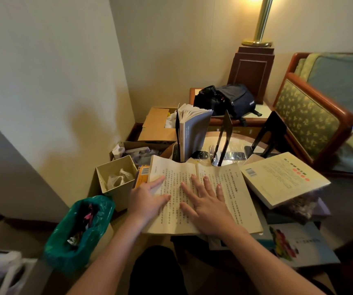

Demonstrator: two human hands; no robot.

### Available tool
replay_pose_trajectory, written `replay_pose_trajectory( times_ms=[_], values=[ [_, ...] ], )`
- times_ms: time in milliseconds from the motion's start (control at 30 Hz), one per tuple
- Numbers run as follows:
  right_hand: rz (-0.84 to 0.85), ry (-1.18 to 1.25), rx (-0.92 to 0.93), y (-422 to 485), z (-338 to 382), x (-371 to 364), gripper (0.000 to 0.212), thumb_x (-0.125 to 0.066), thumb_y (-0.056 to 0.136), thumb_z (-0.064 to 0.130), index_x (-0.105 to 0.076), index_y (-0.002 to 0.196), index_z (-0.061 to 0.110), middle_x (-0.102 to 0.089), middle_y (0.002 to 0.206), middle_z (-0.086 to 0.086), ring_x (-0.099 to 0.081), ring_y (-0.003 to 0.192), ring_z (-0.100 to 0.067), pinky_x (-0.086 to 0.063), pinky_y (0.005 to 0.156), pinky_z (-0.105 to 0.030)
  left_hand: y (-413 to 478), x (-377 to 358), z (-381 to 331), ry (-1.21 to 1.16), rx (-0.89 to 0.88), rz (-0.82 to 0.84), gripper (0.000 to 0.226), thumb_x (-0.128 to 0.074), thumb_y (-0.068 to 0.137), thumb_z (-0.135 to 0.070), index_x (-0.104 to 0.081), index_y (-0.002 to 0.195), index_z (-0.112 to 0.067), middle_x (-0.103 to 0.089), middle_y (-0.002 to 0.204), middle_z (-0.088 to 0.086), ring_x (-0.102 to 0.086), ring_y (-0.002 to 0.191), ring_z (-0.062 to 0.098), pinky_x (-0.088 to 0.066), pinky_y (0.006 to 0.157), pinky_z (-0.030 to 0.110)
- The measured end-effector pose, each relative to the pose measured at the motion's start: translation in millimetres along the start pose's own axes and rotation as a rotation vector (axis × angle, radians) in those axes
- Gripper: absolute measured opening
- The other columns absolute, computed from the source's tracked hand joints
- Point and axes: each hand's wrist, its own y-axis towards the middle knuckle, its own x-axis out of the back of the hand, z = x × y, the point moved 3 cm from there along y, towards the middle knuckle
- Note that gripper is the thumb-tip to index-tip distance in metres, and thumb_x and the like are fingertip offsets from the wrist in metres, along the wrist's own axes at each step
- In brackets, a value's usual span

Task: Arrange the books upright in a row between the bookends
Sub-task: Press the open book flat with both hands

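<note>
Where the open book [203, 194] lies flat at the counter's [235, 143] near edge, both hands rest on its pages. The left hand [148, 201] is palm down on the left page, fingers [157, 182] straight and apart, index aimed at 1 o'clock, forearm entering from 7 o'clock. The right hand [207, 203] lies flat across the gutter and right page, fingers [208, 184] straight and fanned toward 12 o'clock, forearm from 5 o'clock. Neither hand grips anything.

At 12 o'clock from the open book a grey book [194, 133] stands upright, pages fanned, against the left bookend [178, 137]. The middle bookend [222, 137] stands at 1 o'clock, the right bookend [271, 133] at 2 o'clock, a gap between them. A yellow book [282, 179] lies closed at 3 o'clock, barcode up, just beside the open one.
</note>
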Motion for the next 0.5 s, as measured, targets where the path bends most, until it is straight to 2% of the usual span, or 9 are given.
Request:
replay_pose_trajectory(
  times_ms=[67,200,333,400,500],
  values=[
    [-0.006,0.003,-0.003,-1,1,-1,0.066,-0.014,0.096,0.072,0.012,0.153,0.051,0.027,0.162,0.015,0.035,0.146,-0.020,0.024,0.116,-0.051,13,2,-3,0.043,-0.034,0.020,0.063,-0.079,0.082,-0.038,-0.052,0.138,-0.043,-0.058,0.133,0.003,-0.057,0.103,0.016,-0.052,0.075,0.023],
    [-0.009,-0.003,-0.003,-1,1,-1,0.066,-0.013,0.096,0.073,0.014,0.153,0.052,0.026,0.163,0.014,0.034,0.146,-0.021,0.022,0.117,-0.053,37,3,-12,0.135,-0.080,0.029,0.062,-0.079,0.082,-0.039,-0.053,0.138,-0.043,-0.049,0.146,0.012,-0.049,0.130,0.031,-0.050,0.098,0.040],
    [-0.013,-0.023,0.001,-2,1,0,0.066,-0.012,0.096,0.073,0.016,0.152,0.052,0.026,0.163,0.014,0.035,0.146,-0.022,0.021,0.118,-0.055,58,0,-22,0.142,-0.141,-0.001,0.053,-0.076,0.086,-0.032,-0.058,0.135,-0.040,-0.045,0.149,0.013,-0.041,0.139,0.032,-0.044,0.104,0.044],
    [-0.012,-0.023,-0.002,-1,1,-1,0.066,-0.012,0.096,0.073,0.016,0.152,0.053,0.026,0.163,0.014,0.034,0.146,-0.022,0.020,0.118,-0.055,67,-3,-26,0.147,-0.163,-0.029,0.046,-0.074,0.088,-0.030,-0.062,0.132,-0.037,-0.053,0.141,0.013,-0.047,0.132,0.031,-0.045,0.097,0.034],
    [-0.017,-0.018,-0.007,0,1,-2,0.066,-0.012,0.095,0.074,0.017,0.151,0.053,0.028,0.162,0.014,0.034,0.146,-0.022,0.021,0.118,-0.055,70,-8,-28,0.165,-0.232,-0.105,0.037,-0.072,0.090,-0.030,-0.067,0.126,-0.032,-0.060,0.111,0.005,-0.059,0.111,0.030,-0.046,0.080,0.024]
  ],
)
